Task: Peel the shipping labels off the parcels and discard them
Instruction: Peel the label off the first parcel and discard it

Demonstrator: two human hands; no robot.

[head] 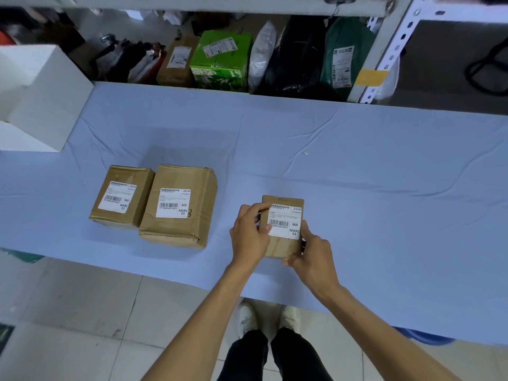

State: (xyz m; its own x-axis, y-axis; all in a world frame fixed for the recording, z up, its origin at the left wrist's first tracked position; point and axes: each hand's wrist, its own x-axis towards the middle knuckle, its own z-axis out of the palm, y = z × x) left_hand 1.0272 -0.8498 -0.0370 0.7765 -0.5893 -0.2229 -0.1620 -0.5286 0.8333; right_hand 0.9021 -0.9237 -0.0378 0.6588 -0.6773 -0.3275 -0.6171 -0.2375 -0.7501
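Head view: low in the centre of the frame, both hands hold a small brown parcel [281, 246] just inside the near edge of the blue-covered tabletop [357, 174]. The left hand [251, 235] grips the parcel's left side, with fingertips on the left margin of its white shipping label [286, 221]. The right hand [313, 254] grasps the lower right corner. Whether any label corner is lifted is hidden under the left fingers, and whether the parcel rests on the cloth cannot be told. Left of centre, two larger parcels [121, 200] [178, 207] sit touching side by side, each with a label on top. Bare cloth stretches wide across the right half of the frame. A white box [41, 92] at upper left is cut off by the frame edge. Small print on the labels is unreadable.
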